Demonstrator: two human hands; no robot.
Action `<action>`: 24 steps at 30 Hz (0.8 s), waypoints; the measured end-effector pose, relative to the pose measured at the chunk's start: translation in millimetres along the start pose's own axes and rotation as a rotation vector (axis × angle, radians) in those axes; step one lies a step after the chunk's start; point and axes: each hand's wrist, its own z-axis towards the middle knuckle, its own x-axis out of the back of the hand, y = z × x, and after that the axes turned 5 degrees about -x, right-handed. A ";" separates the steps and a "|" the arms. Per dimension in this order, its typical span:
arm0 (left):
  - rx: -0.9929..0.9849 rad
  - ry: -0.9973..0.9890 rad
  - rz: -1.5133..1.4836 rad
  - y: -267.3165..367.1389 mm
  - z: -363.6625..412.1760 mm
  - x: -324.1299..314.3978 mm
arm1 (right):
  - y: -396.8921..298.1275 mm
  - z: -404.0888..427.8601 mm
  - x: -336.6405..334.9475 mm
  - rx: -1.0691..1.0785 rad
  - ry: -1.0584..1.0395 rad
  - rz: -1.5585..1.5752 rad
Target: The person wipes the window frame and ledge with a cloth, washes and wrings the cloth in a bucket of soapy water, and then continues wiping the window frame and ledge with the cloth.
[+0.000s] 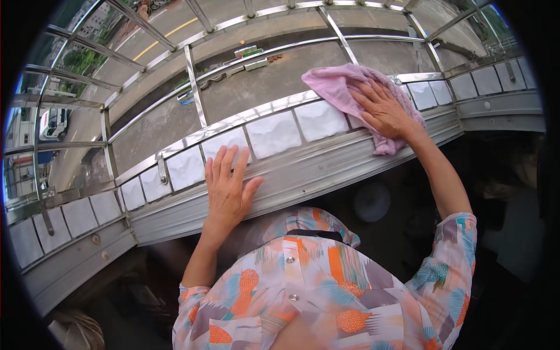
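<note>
My right hand (387, 111) lies flat on a pink towelling cloth (326, 81), pressing it over the white tiles (321, 120) and the metal rail of the sill. Part of the cloth hangs down across the aluminium window track (302, 168). Lower and to the left, my left hand (227, 188) rests palm down at the track, its fingers apart and reaching onto a white tile (273, 133). Nothing is in that hand. The tiles under the cloth are hidden.
A stainless steel window cage (197, 87) rises beyond the sill, with a flat rail (144, 168) along the tiles. Far below lie a paved yard (271, 92) and a road (170, 28). A white vehicle (53, 123) stands at left. The dark room is behind the sill.
</note>
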 end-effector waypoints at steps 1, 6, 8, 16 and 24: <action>0.079 0.058 -0.017 -9.6 -8.6 -7.4 | 10.7 -2.0 6.1 -0.038 -0.021 -0.044; 0.278 0.259 0.044 -27.2 -47.9 -5.9 | 11.0 3.1 -1.7 0.020 0.008 -0.155; 0.289 0.332 0.065 -20.7 -39.6 -3.9 | -17.4 9.4 5.9 0.195 -0.093 -0.065; 0.293 0.626 -0.011 -19.3 -49.1 -9.1 | -170.7 106.7 -8.4 0.749 -0.023 0.158; 0.271 0.605 0.035 -13.1 -42.3 -4.6 | -293.7 137.6 -32.7 0.650 0.220 0.207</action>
